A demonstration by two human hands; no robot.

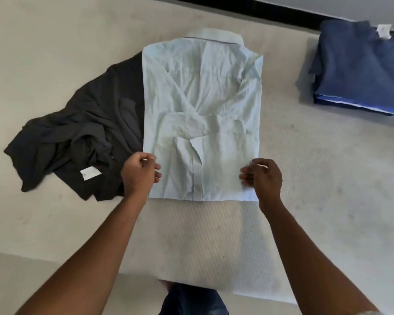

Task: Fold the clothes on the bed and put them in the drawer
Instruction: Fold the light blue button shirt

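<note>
1. The left hand (139,172) is curled at the shirt's (203,98) left edge, near the hem, and that edge appears to be pinched between thumb and fingers.
2. The right hand (263,176) is held at the shirt's right edge, level with the left. Its fingers are bent inward but blurred, so whether cloth is gripped cannot be told.
3. The shirt is laid flat on the bed (55,53), collar (214,34) at the far end, with both sleeves folded across its middle.
4. The step in hand is judged to be the lengthwise fold. The sides are already turned in, and the hem end is yet to be brought up toward the collar.
5. For that move, both hem corners would need to be lifted together and kept level so the tucked sleeves are not pulled loose.
6. To the left of the shirt a dark garment (84,133) is crumpled, unfolded, with one part tucked under the shirt's left edge. It could be dragged along when the shirt is lifted.
7. Well to the right of the shirt, near the far edge, a stack of folded blue clothes (359,71) is set.
8. No drawer is seen.
</note>
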